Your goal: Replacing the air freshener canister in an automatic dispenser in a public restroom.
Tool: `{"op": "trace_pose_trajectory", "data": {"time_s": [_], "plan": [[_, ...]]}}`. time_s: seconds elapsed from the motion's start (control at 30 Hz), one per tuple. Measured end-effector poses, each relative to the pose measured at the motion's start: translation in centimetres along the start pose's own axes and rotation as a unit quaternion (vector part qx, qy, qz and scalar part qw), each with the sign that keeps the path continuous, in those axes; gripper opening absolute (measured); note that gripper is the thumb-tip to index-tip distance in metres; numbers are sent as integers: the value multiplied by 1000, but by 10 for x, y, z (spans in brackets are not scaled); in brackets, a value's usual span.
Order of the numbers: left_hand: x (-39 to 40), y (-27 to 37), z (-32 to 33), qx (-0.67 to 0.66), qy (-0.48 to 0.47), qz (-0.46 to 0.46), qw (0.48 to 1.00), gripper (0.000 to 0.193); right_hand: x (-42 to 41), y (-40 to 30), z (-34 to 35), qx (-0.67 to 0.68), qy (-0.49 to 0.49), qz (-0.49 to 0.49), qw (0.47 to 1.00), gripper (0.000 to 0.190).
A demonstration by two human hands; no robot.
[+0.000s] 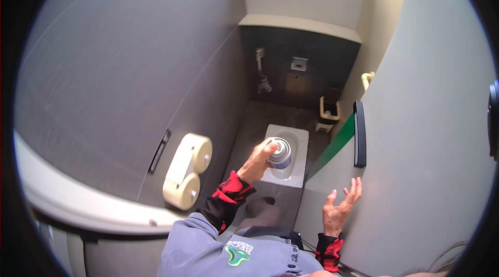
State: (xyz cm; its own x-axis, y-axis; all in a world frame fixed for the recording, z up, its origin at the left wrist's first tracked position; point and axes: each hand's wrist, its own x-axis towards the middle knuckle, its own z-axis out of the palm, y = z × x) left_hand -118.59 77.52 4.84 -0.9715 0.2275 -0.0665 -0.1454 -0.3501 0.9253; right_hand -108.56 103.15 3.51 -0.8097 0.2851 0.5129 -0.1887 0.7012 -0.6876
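My left hand point(255, 161) grips an aerosol spray can point(281, 156) around its body, the thumb resting on its top. The can is held in front of me, and in the picture it overlaps a white squat toilet point(300, 168) set in the dark floor. On the right, my right hand point(339, 208) is raised with its fingers apart and nothing in it. It is nearest to the light grey cubicle door point(421, 152), just below the door's black handle point(360, 132). Whether those fingers touch the door I cannot tell.
A cream double toilet-roll dispenser point(188, 170) hangs on the grey left wall point(128, 55). Towards the back right corner stands a small waste bin point(330, 111) with a cream rim. A pipe fitting point(262, 70) and a metal flush plate point(299, 63) are on the dark rear wall. A yellow grab bar point(367, 79) shows on the right.
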Motion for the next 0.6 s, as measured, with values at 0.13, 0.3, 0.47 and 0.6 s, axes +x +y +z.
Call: {"op": "trace_pose_trajectory", "data": {"time_s": [0.13,0.3,0.47,0.6], "plan": [[76,-4,-19,85,-118,76,986,42,19,5,40,-133,90,19,987,66],[140,3,-21,21,-203,-78,976,40,7,23,50,-292,135,79,944,65],[196,13,1,123,-322,-13,939,49,7,24,48,-329,99,104,933,62],[225,26,26,80,-325,-104,936,54,9,15,49,-340,99,127,926,60]]}}
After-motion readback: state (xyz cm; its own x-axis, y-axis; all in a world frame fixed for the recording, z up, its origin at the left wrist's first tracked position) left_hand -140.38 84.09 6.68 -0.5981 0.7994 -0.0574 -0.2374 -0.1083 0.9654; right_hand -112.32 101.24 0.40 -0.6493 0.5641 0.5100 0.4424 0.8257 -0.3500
